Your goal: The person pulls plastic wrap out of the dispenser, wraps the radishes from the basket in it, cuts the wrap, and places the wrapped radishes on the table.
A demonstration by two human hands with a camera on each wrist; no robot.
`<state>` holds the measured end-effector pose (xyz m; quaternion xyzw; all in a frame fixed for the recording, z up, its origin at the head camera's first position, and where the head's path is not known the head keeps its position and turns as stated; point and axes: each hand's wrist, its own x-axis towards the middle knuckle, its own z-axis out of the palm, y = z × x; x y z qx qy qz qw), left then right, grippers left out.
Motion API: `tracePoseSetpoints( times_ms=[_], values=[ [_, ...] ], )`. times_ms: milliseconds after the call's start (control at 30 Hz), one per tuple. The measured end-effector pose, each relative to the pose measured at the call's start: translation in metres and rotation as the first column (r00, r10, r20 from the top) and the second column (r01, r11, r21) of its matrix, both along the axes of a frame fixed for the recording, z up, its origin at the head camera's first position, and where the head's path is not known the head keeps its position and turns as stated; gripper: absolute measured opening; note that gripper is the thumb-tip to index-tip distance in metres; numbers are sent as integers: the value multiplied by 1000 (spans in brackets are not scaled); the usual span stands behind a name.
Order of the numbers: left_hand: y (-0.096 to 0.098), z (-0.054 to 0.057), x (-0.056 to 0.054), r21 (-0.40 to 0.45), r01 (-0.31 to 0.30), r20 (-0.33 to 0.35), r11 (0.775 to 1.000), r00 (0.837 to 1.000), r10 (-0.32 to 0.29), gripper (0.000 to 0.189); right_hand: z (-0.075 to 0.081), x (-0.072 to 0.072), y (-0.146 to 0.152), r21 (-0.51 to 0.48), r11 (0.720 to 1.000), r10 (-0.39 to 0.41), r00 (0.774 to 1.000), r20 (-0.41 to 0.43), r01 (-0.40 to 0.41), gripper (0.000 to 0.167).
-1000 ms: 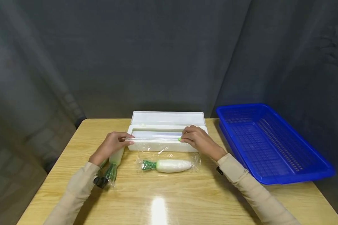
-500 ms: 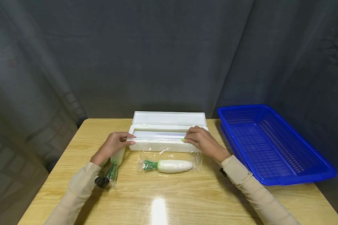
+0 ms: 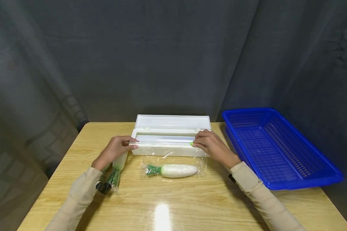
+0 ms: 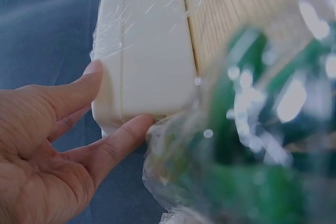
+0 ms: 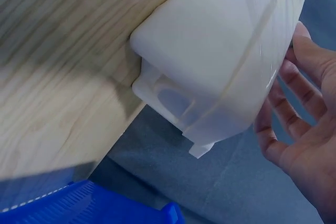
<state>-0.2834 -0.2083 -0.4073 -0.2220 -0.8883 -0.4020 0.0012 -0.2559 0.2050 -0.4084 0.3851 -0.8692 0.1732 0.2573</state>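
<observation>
A white cling film dispenser (image 3: 164, 151) stands near the table's back edge, its lid (image 3: 172, 122) raised. My left hand (image 3: 115, 150) pinches its left end; the left wrist view shows thumb and finger against the white case (image 4: 155, 51). At the right end of the cutter rail, my right hand (image 3: 213, 147) pinches the small green slide cutter (image 3: 191, 143). In the right wrist view the fingers hide the cutter. Clear cling film hangs over the dispenser's front, reaching a white radish (image 3: 179, 170) with green leaves (image 3: 152, 170), which lies on film.
Another film-wrapped radish (image 3: 120, 162) lies beside my left wrist, partly hidden; its leaves (image 4: 252, 177) loom close in the left wrist view. A blue plastic basket (image 3: 248, 156) stands on the right of the wooden table (image 3: 133, 208). Dark curtain (image 3: 162, 57) hangs behind.
My right hand has slid the green cutter rightward along the rail. The left hand keeps its place at the dispenser's left end, and the radish has not moved.
</observation>
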Motion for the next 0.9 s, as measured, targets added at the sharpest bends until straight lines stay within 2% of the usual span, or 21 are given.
tracePoseSetpoints(
  times_ms=[200, 467, 900],
  values=[
    [-1, 0, 0, 5, 10, 4, 1000, 1000, -10, 21, 1, 3, 2, 13, 999, -37, 999, 16, 37, 4],
    [0, -2, -1, 2, -9, 11, 1000, 1000, 8, 22, 1, 7, 4, 27, 997, -75, 997, 16, 74, 8],
    [-1, -1, -1, 13, 0, 9, 1000, 1000, 0, 22, -1, 9, 6, 14, 996, -84, 996, -19, 84, 6]
  ],
)
